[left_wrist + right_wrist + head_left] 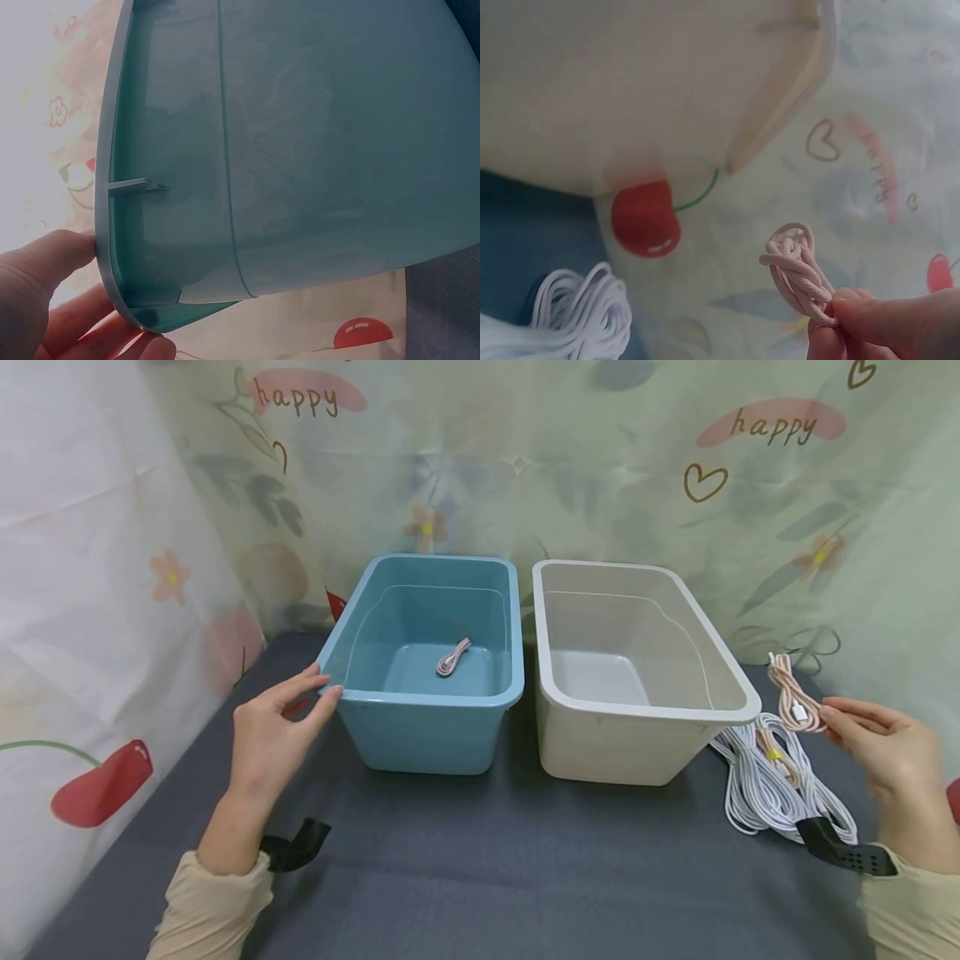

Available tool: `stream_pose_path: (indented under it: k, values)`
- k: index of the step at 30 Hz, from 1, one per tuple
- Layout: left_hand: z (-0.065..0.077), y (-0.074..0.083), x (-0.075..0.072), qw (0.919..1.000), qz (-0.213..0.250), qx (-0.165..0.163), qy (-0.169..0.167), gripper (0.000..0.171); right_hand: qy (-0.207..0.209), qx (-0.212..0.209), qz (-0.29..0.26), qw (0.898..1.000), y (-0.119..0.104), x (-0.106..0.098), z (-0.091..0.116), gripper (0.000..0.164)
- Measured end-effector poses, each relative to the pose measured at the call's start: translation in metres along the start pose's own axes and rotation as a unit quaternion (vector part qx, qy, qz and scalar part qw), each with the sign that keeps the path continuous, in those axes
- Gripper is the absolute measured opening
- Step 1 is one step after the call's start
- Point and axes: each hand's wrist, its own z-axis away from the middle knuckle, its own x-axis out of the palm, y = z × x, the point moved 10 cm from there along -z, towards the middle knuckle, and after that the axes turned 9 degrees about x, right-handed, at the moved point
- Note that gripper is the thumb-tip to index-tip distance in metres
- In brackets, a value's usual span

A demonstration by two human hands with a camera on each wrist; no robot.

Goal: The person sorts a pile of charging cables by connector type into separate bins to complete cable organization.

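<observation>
My left hand (273, 735) holds the near-left corner of the blue plastic bin (420, 735), thumb on the front rim and fingers at the side rim. Inside that bin lies a small coiled cable (453, 657). On the right, my right hand (892, 747) pinches a bundled pinkish cable (797, 693) with a white connector, between thumb and fingers. In the right wrist view the looped cable (801, 274) hangs in front of the curtain. Below it, a heap of white cables (757, 785) sits on the dark table, with a yellow tie among pinkish strands.
A beige bin (600, 747) stands to the right of the blue one, a narrow gap between them. Dark cloth (480, 860) covers the table. Patterned curtains (525, 460) hang behind and at the left. Black straps (296, 846) are on both wrists.
</observation>
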Motion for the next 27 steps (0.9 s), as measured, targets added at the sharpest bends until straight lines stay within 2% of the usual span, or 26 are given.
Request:
stream_pose_path:
  k: [5, 11, 19, 27]
  values:
    - [0.0, 0.0, 0.0, 1.0, 0.002, 0.002, 0.0, 0.031, -0.006, -0.02, -0.038, 0.999, -0.018, 0.008, 0.01, 0.018]
    - [-0.001, 0.0, 0.0, 1.0, -0.005, 0.001, -0.001, 0.03, -0.014, -0.052, -0.052, 0.997, -0.041, 0.021, 0.021, 0.008]
    - [0.0, 0.0, 0.0, 1.0, -0.003, -0.004, -0.002, 0.031, -0.056, -0.091, -0.103, 0.989, -0.064, 0.042, 0.034, 0.012]
    - [0.0, 0.0, 0.001, 1.0, -0.002, -0.001, -0.003, 0.03, -0.099, -0.12, -0.117, 0.981, -0.08, 0.064, 0.047, 0.017]
